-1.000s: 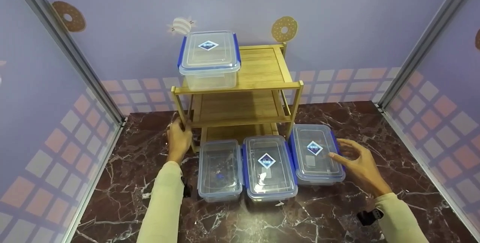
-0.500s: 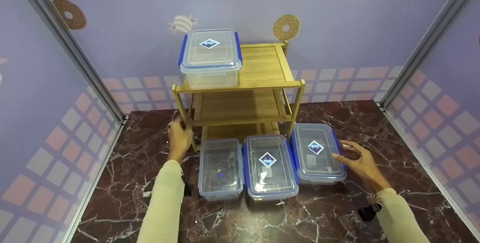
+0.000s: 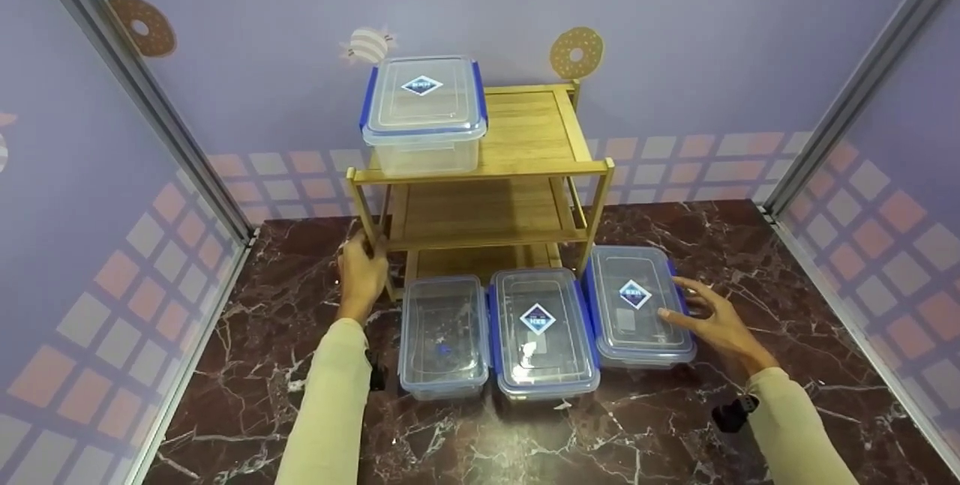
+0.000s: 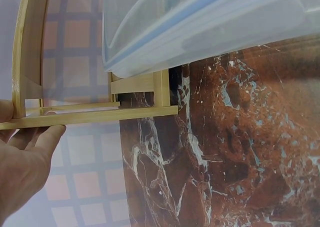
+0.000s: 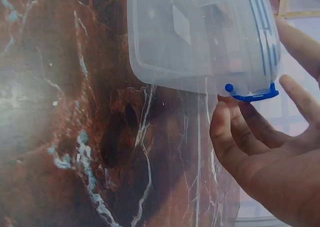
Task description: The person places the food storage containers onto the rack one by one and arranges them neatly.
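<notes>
In the head view my left hand (image 3: 364,271) grips the front left leg of a small wooden rack (image 3: 525,168), fingers and thumb around the post (image 4: 90,117). My right hand (image 3: 716,324) is at the right side of a clear lidded storage box (image 3: 634,327). Its fingers are loosely bent below the blue side clip (image 5: 255,95), and its thumb is beside the lid. A second box with blue clips (image 3: 541,350) stands in the middle of the row. A third box (image 3: 444,327), with no blue clips showing, is at the left.
A larger clear box (image 3: 427,114) with blue clips sits on the left of the rack's top shelf. The lower shelf (image 3: 480,211) is partly behind the front rail. Dark red marble flooring (image 3: 480,440) lies under everything. Patterned purple walls (image 3: 675,73) close in the back and both sides.
My right hand drew slightly away from the right box, then came back to its edge. My left hand has stayed on the rack leg. The boxes have not visibly moved.
</notes>
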`<state>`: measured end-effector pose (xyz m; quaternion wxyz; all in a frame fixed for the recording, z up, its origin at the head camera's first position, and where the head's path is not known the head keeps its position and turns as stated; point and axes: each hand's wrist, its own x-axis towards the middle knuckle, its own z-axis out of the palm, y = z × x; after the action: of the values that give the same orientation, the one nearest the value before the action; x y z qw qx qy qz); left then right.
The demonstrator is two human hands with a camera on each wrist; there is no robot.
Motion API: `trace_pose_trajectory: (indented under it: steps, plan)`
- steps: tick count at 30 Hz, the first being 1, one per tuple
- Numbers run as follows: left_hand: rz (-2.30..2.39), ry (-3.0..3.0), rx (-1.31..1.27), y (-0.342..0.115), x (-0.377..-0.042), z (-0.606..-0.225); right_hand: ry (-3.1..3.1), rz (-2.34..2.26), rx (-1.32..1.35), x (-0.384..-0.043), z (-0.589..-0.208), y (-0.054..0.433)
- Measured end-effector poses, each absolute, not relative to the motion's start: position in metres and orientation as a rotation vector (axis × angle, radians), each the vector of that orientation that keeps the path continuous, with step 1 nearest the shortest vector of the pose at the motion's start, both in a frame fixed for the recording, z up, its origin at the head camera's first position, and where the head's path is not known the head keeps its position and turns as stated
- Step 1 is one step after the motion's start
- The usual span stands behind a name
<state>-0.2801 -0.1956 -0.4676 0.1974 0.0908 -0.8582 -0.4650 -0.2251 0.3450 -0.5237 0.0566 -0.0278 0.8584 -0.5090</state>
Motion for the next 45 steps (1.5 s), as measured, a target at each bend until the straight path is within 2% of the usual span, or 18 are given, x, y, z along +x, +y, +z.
trace_pose_trajectory:
  steps: [7, 15, 45]
  plan:
    - [-1.354, -2.416, 0.251, -0.196, -0.279, -0.466, 2.531, -1.484, -0.172, -0.232, -0.523, 0.349]
    - [-1.321, -2.398, 0.255, -0.195, -0.280, -0.468, 2.449, -1.451, -0.126, -0.236, -0.523, 0.355]
    - [-1.322, -2.390, 0.234, -0.196, -0.281, -0.468, 2.011, -1.959, -0.061, -0.213, -0.543, 0.368]
